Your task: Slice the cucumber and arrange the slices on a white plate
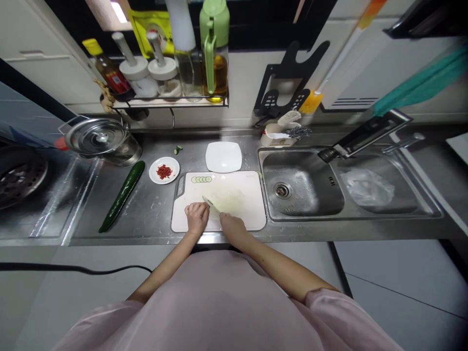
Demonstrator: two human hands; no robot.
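My right hand [233,227] is wrapped round the handle of a knife [213,204], whose blade points to the upper left over the white cutting board [252,204]. Just left of the blade, my left hand [197,216] presses down on the board with its fingers curled; whatever lies under them is hidden. Near the board's top left edge, thin cucumber slices [201,179] overlap in a short row. A whole dark green cucumber [123,196] lies on the steel counter to the left.
Behind the board are a white plate [224,157], a small dish [152,171] with chopped red bits [164,171], and cucumber scraps [177,149]. A lidded steel pot [122,150] stands back left. To the right is a double sink [307,209]; bottles [215,68] line the shelf above.
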